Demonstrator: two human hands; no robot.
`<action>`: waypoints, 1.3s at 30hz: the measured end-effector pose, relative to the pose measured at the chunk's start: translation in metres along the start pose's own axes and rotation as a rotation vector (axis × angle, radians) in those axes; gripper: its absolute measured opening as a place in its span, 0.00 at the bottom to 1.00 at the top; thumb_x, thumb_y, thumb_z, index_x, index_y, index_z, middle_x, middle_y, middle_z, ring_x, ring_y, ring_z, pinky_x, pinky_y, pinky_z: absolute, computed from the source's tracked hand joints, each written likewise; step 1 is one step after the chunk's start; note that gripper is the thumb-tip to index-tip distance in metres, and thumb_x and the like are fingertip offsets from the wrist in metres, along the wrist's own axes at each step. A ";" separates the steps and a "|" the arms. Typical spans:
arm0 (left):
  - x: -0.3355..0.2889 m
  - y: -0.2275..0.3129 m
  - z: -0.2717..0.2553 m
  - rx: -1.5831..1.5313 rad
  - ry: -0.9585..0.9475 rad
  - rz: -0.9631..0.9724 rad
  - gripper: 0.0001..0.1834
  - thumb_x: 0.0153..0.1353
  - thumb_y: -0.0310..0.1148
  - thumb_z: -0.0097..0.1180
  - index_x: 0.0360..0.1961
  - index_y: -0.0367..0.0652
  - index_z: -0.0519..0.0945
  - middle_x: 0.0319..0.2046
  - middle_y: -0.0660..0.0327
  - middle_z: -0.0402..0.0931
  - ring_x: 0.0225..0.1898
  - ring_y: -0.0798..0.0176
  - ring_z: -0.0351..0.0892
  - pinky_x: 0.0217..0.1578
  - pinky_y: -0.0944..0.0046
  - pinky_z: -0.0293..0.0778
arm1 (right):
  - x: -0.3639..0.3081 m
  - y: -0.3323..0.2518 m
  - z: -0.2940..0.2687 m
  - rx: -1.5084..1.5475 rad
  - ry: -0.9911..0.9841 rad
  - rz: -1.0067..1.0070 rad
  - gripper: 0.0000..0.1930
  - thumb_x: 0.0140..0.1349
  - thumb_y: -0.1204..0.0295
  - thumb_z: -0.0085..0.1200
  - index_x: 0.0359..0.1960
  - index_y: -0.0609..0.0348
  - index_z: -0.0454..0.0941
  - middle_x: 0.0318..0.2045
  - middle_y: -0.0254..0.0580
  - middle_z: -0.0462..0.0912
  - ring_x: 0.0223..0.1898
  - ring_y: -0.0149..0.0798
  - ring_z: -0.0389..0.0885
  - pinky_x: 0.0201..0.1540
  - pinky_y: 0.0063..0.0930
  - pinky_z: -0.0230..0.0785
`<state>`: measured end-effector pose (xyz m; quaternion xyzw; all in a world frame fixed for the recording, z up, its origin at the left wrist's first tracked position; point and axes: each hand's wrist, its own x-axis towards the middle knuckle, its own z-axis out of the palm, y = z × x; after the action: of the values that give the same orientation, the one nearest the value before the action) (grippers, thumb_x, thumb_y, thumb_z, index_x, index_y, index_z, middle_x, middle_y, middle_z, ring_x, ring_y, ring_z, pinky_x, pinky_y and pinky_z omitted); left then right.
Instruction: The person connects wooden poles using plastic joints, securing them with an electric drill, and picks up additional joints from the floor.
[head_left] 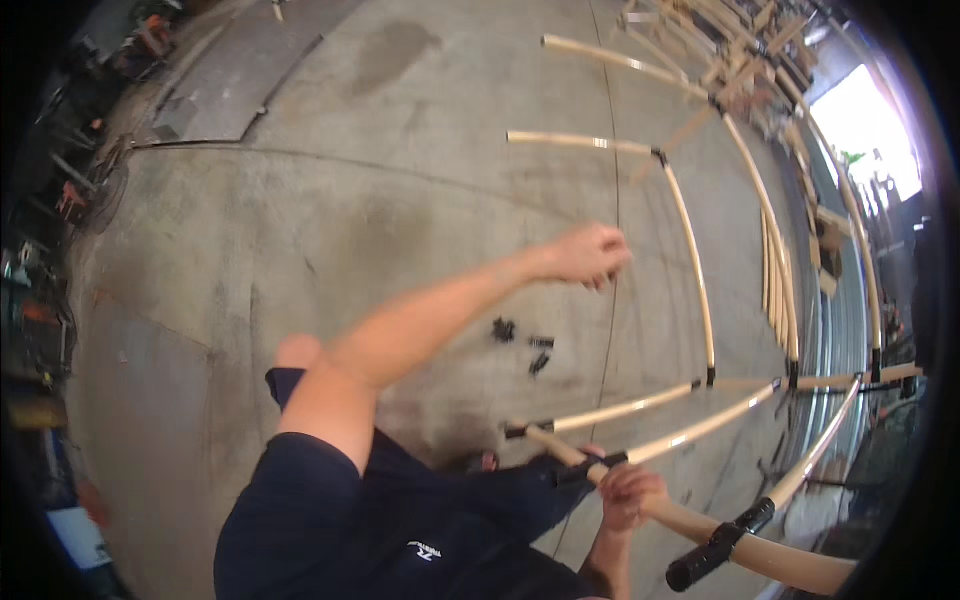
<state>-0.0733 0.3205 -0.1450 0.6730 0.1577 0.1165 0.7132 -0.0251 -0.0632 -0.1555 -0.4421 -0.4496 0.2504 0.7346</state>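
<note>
My left arm reaches out over the concrete floor, and my left hand [590, 255] is in the air, slightly blurred. Its fingers are curled in, with nothing visible in them. Low on the right, my right hand [630, 495] is wrapped round a beige pipe [690, 522], between two black pipe joints. One joint [604, 466] sits just beyond the hand; the other joint [735, 535] is on the nearer side. Further beige pipes run from these joints into a standing frame [690, 240]. Several loose black connectors [522, 340] lie on the floor beneath my left arm.
Two pipe ends [565, 140] of the frame stick out leftward at the far side. Wooden pieces [740, 50] are heaped at the back right. Loose beige pipes [775, 275] lie beyond the frame. A dark flat sheet [235, 80] rests on the floor at far left.
</note>
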 end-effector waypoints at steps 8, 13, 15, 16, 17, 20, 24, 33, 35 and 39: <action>-0.182 -0.118 -0.150 0.689 0.597 -0.678 0.27 0.70 0.44 0.53 0.65 0.42 0.75 0.58 0.49 0.79 0.60 0.43 0.77 0.59 0.48 0.73 | -0.016 -0.024 0.031 -0.582 0.341 0.319 0.09 0.73 0.73 0.47 0.32 0.59 0.66 0.30 0.46 0.78 0.34 0.39 0.76 0.42 0.37 0.73; -0.463 -0.136 -0.121 0.862 0.147 -1.087 0.29 0.72 0.51 0.47 0.59 0.36 0.79 0.56 0.38 0.78 0.59 0.37 0.77 0.59 0.45 0.72 | -0.029 -0.015 0.029 -0.718 0.363 0.544 0.11 0.71 0.65 0.56 0.38 0.63 0.78 0.35 0.47 0.83 0.39 0.41 0.81 0.47 0.36 0.73; -0.483 -0.052 -0.039 0.492 0.552 -1.224 0.32 0.74 0.54 0.45 0.58 0.34 0.79 0.57 0.40 0.79 0.60 0.40 0.77 0.60 0.48 0.71 | -0.033 -0.040 0.009 -0.857 0.274 0.661 0.14 0.69 0.64 0.60 0.43 0.64 0.80 0.38 0.47 0.85 0.42 0.38 0.82 0.48 0.35 0.74; -0.518 -0.023 -0.017 0.416 0.620 -1.266 0.32 0.74 0.55 0.45 0.58 0.34 0.79 0.57 0.41 0.79 0.60 0.41 0.77 0.60 0.49 0.71 | -0.021 -0.056 0.016 -0.909 0.136 0.772 0.15 0.68 0.64 0.62 0.46 0.65 0.79 0.38 0.45 0.87 0.42 0.35 0.83 0.48 0.33 0.74; -0.538 0.013 0.011 0.457 0.539 -1.261 0.32 0.74 0.54 0.46 0.58 0.34 0.80 0.56 0.42 0.80 0.60 0.41 0.78 0.60 0.49 0.71 | -0.030 -0.074 0.005 -1.055 -0.046 0.598 0.17 0.66 0.63 0.63 0.47 0.66 0.80 0.38 0.45 0.87 0.41 0.36 0.83 0.47 0.33 0.74; -0.628 0.075 0.063 0.401 0.399 -1.324 0.28 0.74 0.51 0.48 0.57 0.35 0.80 0.52 0.44 0.83 0.56 0.41 0.81 0.57 0.49 0.74 | 0.003 -0.144 0.041 -0.983 -0.356 1.315 0.20 0.65 0.60 0.63 0.48 0.67 0.82 0.38 0.47 0.88 0.38 0.41 0.85 0.44 0.34 0.75; -0.654 0.125 0.100 0.305 0.375 -1.285 0.23 0.74 0.46 0.50 0.55 0.38 0.81 0.39 0.51 0.86 0.39 0.55 0.85 0.43 0.55 0.79 | -0.027 -0.233 0.030 -0.874 -0.109 1.205 0.20 0.65 0.59 0.61 0.44 0.67 0.84 0.36 0.57 0.87 0.42 0.51 0.87 0.48 0.40 0.76; -0.664 0.091 0.005 0.224 0.358 -0.951 0.24 0.73 0.46 0.52 0.55 0.34 0.79 0.44 0.54 0.86 0.37 0.61 0.84 0.36 0.61 0.78 | -0.256 -0.353 0.095 -0.903 0.246 1.436 0.17 0.65 0.59 0.59 0.33 0.64 0.86 0.25 0.46 0.85 0.29 0.41 0.84 0.37 0.38 0.75; -0.645 0.104 -0.002 0.211 0.418 -0.948 0.23 0.73 0.45 0.53 0.53 0.34 0.79 0.43 0.54 0.86 0.36 0.62 0.84 0.35 0.61 0.78 | -0.329 -0.379 0.128 -0.933 0.208 1.559 0.17 0.66 0.60 0.59 0.32 0.65 0.86 0.23 0.42 0.85 0.27 0.35 0.82 0.36 0.34 0.75; -0.638 0.134 -0.007 0.202 0.453 -0.940 0.21 0.73 0.45 0.54 0.48 0.36 0.82 0.38 0.55 0.86 0.35 0.64 0.84 0.34 0.61 0.78 | -0.414 -0.409 0.200 -0.790 0.121 1.752 0.19 0.61 0.59 0.61 0.45 0.61 0.87 0.37 0.57 0.88 0.42 0.46 0.88 0.47 0.36 0.78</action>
<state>-0.6587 0.0944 0.0318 0.5528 0.6030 -0.0890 0.5683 -0.4084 -0.4935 0.0614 -0.8486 0.0269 0.5174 0.1069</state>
